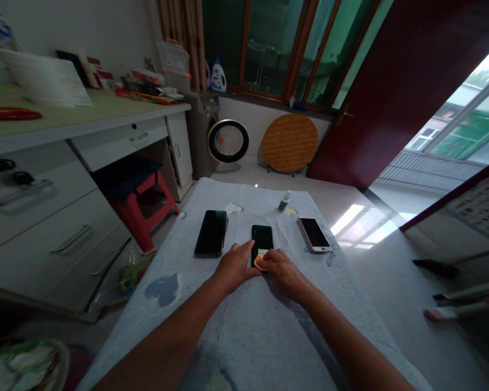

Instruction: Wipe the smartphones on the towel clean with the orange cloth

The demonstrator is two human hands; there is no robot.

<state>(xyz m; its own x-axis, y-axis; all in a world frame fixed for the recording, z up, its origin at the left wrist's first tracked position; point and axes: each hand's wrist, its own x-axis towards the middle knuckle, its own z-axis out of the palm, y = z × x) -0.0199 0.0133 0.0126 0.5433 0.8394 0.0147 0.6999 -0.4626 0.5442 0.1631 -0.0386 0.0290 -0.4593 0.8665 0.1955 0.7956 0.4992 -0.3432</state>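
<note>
A black phone (262, 234) lies on the cloth-covered table (244, 331), between my hands. My left hand (237, 265) rests at its left edge, the thumb and fingers apart around the near left corner. In my right hand (283, 270) an orange cloth or pad (259, 263) is pinched and pressed on the lower part of the phone's screen. To the left lies a larger dark tablet (212, 233). A white-framed phone (315, 235) lies on the right. Beyond the hands stands a small spray bottle (284, 201) with a blue label.
A desk with drawers (126, 136) runs along the left, a red stool (144, 209) beneath it. Behind the table are a washing machine with its round door open (228, 141) and a round wooden board (290, 142). A dark red door (375, 81) stands at the right.
</note>
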